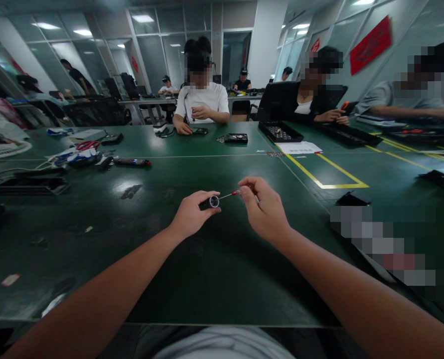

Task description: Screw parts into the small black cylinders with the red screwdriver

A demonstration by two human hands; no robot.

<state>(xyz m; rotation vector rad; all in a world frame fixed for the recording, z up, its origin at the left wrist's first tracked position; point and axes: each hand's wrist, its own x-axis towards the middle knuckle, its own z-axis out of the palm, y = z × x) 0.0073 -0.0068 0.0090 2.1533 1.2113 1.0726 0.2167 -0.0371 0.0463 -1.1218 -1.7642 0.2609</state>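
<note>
Above the green table (pixel 214 279), my left hand (pixel 192 214) holds a small black cylinder (pixel 211 202) between thumb and fingers, its round, light-rimmed end facing right. My right hand (pixel 263 207) pinches the red handle of a thin screwdriver (pixel 235 192). The metal shaft points left and its tip is at or very near the rim of the cylinder; whether they touch I cannot tell.
At the left lie a dark pen-like tool (pixel 132 162), red-handled scissors (pixel 87 145) and a black tray (pixel 27 183). A black parts tray (pixel 280 132) and white paper (pixel 299 148) are beyond my right hand. Across the table a person (pixel 203 102) handles small parts.
</note>
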